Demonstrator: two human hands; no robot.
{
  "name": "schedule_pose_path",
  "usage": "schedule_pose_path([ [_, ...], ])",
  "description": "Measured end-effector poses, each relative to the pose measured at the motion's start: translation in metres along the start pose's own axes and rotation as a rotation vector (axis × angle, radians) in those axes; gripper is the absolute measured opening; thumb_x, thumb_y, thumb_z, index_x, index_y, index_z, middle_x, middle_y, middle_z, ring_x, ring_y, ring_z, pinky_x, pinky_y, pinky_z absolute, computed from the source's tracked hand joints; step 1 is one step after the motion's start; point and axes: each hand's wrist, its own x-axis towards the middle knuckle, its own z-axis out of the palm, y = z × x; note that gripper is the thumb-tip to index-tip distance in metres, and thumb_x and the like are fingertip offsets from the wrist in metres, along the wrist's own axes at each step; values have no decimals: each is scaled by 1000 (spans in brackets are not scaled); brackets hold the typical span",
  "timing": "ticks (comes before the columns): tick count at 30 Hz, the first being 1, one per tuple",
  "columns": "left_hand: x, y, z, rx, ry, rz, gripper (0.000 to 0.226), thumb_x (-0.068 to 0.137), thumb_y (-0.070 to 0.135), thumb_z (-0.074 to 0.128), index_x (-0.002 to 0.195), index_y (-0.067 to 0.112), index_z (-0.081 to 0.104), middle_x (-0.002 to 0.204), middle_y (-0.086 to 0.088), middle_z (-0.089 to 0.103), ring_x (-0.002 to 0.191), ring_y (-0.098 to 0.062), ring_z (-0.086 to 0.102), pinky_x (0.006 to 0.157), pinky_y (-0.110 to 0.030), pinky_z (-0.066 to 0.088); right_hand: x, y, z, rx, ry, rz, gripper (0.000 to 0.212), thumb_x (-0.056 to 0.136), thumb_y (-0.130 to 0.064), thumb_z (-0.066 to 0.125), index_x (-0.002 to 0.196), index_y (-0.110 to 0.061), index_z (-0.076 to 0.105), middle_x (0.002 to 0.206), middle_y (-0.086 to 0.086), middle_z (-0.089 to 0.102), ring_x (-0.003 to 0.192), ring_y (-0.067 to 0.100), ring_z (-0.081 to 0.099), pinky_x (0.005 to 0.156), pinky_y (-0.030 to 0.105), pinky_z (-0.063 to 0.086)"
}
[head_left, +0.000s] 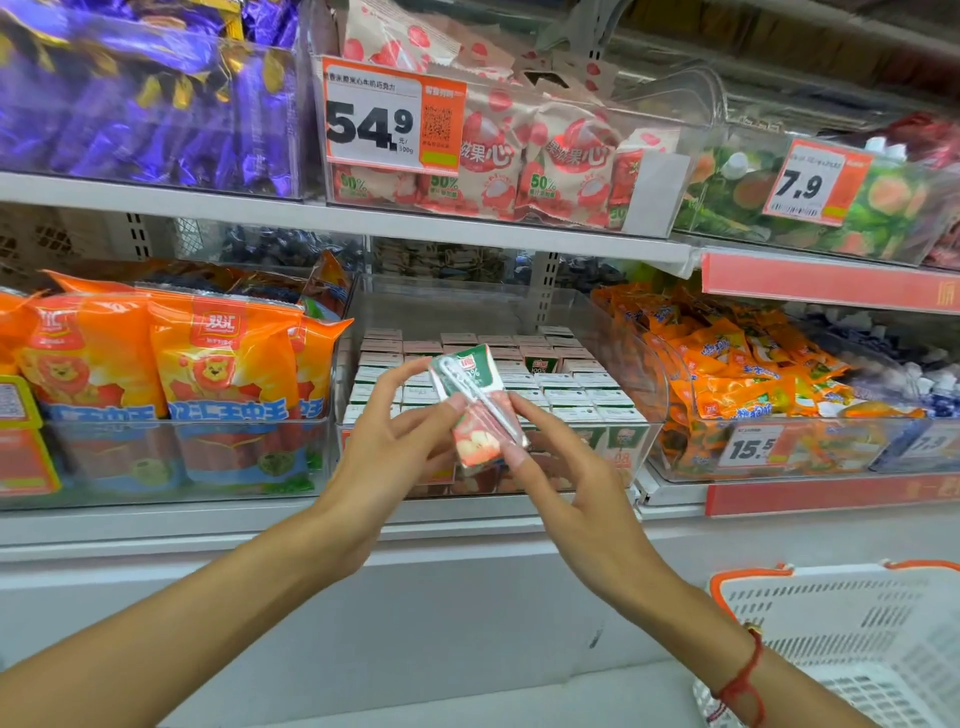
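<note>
Sitting nearest at the lower right, a white basket (841, 623) with an orange rim is showing only one corner. A red string bracelet (743, 680) is circling the wrist just beside it. Both arms are reaching up and forward toward the lower shelf (311, 519).

The left hand (384, 452) is pinching a small juice carton (475, 410), with its thumb lying on the front face and its fingers curling behind the left side. The right hand (566, 483) is pinching the same carton by its lower right edge between fingertip and thumb. The carton is tilting, held in the air just in front of the shelf. A wrapped straw (483, 400) is running diagonally across its green, white and red face.

Right behind it, a clear bin (644, 364) is holding rows of matching cartons (566, 400), packed upright. To the left of the bin, orange sausage packs (218, 358) printed with a lion are standing in their own clear tray. To the right, orange snack bags (737, 364) are piling up behind a price tag reading 15.5 (750, 447).

On the shelf above, purple wrapped sweets (145, 104) are filling the left bin. Pink-and-white lychee packets (566, 166) are lying behind a tag reading 54.9 (379, 119). Green pouches (883, 208) are resting at the far right behind a tag reading 7.9 (810, 184).
</note>
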Motion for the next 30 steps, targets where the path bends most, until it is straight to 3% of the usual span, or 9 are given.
schedule_pose_path([
  [3,3,4,-7,-37,14,-71,39,88,28,67,124,35,52,111,-3,72,86,-14,74,62,-19,57,1,-2,2,-25,-13,-23,43,92,-44,50,135,-44,46,131,-30,53,118,-1,55,91,20,52],
  [6,5,5,-11,11,-25,-123,29,85,30,69,111,36,60,118,0,68,85,-11,74,58,-17,55,1,-5,1,9,15,-1,44,88,-45,53,131,-39,54,124,-24,60,109,2,62,84,21,55],
  [9,8,5,-18,94,-186,-207,40,71,44,77,109,41,65,110,10,73,92,-8,72,63,-22,57,2,-8,0,107,82,46,42,82,-41,60,122,-30,64,114,-12,69,101,-1,66,78,14,53],
  [12,9,4,-26,152,-341,-295,39,65,61,79,101,48,70,107,14,73,97,-4,70,69,-24,58,3,-12,-4,195,176,90,37,75,-40,67,106,-21,74,96,-9,76,88,5,71,68,14,54],
  [15,10,-2,-29,261,-423,-308,44,64,74,72,104,55,68,113,17,71,106,-2,66,79,-22,57,4,-17,-5,205,222,105,25,70,-43,71,87,-26,77,84,-9,76,78,6,72,61,14,53],
  [18,11,-1,-27,314,-419,-350,43,64,76,71,102,56,68,112,19,71,105,0,66,75,-18,56,6,-20,-5,225,242,182,32,64,-53,71,78,-25,76,74,-4,75,69,10,73,59,17,55],
  [21,13,1,-23,382,-368,-418,47,51,87,67,87,57,71,98,23,73,93,4,69,65,-17,57,9,-20,-5,239,240,291,43,61,-60,69,77,-20,75,70,3,74,66,13,72,56,18,55],
  [25,13,-4,-18,522,-281,-508,97,28,102,51,92,31,68,79,17,74,78,0,71,61,-24,52,12,-17,-7,215,242,413,63,59,-68,67,75,-7,70,65,6,70,56,12,66,52,20,54],
  [30,8,-3,-7,549,-250,-532,97,34,98,44,95,24,61,96,5,71,83,-6,72,65,-25,52,12,-13,-11,171,229,440,77,57,-73,64,80,1,69,74,12,71,55,10,64,53,21,55],
])
